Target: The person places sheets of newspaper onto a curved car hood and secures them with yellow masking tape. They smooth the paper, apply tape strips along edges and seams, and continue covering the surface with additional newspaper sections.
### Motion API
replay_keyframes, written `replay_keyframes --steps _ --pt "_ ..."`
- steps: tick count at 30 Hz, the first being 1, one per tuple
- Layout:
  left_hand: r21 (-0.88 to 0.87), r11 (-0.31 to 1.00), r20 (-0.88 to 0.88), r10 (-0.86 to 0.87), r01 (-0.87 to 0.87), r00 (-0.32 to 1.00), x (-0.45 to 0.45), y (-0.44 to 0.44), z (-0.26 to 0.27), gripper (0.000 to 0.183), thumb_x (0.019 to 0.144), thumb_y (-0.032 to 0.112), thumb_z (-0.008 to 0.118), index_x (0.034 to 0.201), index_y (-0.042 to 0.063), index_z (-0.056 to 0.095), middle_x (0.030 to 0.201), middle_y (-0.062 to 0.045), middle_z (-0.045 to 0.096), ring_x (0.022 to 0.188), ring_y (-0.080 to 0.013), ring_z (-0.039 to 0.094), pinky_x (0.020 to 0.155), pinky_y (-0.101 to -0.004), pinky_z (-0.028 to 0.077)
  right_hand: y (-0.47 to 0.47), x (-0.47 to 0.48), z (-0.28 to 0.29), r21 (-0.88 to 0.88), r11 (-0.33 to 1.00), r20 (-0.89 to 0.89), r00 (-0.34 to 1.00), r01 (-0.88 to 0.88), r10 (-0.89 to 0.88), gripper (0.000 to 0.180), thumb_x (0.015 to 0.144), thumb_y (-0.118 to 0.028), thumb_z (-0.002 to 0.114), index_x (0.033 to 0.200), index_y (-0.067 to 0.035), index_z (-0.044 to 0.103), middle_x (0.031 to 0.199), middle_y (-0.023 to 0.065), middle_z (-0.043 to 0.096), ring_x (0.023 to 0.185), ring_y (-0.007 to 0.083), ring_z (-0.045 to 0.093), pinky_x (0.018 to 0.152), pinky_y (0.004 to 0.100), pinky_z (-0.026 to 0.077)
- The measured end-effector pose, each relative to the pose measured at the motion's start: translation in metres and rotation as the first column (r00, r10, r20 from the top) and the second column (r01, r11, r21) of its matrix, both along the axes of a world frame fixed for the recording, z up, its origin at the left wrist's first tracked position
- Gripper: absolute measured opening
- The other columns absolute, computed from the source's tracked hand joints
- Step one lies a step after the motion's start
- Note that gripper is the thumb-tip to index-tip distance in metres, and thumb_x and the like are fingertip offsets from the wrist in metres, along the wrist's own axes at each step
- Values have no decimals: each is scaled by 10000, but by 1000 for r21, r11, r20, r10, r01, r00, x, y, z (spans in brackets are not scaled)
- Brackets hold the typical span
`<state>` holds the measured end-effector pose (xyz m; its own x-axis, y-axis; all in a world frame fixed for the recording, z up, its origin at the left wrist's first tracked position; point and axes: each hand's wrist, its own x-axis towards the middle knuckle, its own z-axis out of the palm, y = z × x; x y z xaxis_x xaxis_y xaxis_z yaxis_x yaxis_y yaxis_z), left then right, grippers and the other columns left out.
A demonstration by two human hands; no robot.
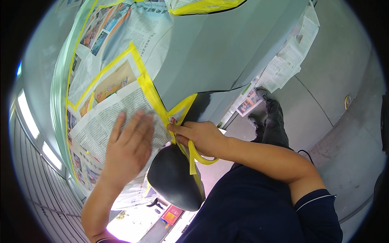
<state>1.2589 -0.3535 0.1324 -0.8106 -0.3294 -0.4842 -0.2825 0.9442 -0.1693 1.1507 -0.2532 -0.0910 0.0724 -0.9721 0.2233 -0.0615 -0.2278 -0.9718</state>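
My left hand (130, 145), slightly blurred, lies spread over a newspaper sheet (121, 101) covering the car's side window. Yellow masking tape (152, 92) runs along that sheet's edge, beside the primed grey body panel (209, 51). In my right hand (203, 136) is a roll of yellow masking tape (208, 161), with a loose strip hanging down. The fingertips of that hand touch the taped corner near the mirror's base. Just below both hands sits the black side mirror (174, 177), with yellow tape along its edge. My right fingers partly hide the corner.
More newspaper masks the windscreen (133, 33) and hangs along the car's lower side (282, 60). Another tape roll (347, 102) lies on the grey floor (307, 100). Beyond the mirror is a red box (172, 214). My shoes stand close to the sill.
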Motion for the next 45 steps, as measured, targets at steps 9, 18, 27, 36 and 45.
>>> replay_keyframes --steps 9,18,27,36,45 --pt "81 991 131 -118 108 984 -17 -8 -28 361 807 186 673 1118 29 766 1282 -20 676 1402 -220 474 1268 -536 255 3 -12 0 91 977 -35 980 -193 197 488 969 -198 689 1446 -189 587 909 115 710 769 333 705 661 411 566" --pt "172 985 170 -12 -18 985 -16 -11 -26 451 740 192 700 1169 65 763 1357 9 666 1461 -252 424 1287 -574 188 6 -34 0 -5 952 -244 924 -305 295 598 908 -120 676 1482 -216 542 913 66 631 727 272 691 606 403 562" --pt "182 983 122 -61 38 991 -9 -18 -22 419 751 236 767 1143 87 763 1356 20 655 1457 -217 427 1287 -541 212 13 -36 5 -18 927 -317 882 -374 350 721 838 -79 705 1513 -230 501 1017 81 577 709 275 676 579 393 569" --pt "85 994 59 70 -75 996 4 -3 7 458 731 230 778 1157 65 741 1386 -68 637 1433 -273 474 1255 -542 276 9 -36 1 -118 940 -276 920 -320 278 762 827 -77 721 1528 -269 492 995 56 566 704 239 670 546 344 563" --pt "-70 997 108 34 -26 994 33 3 13 374 850 159 708 1223 162 733 1485 -18 577 1451 -290 461 1234 -585 296 16 -33 -10 -92 928 -260 908 -361 328 716 841 -44 693 1505 -257 536 970 46 575 709 203 665 548 326 565"
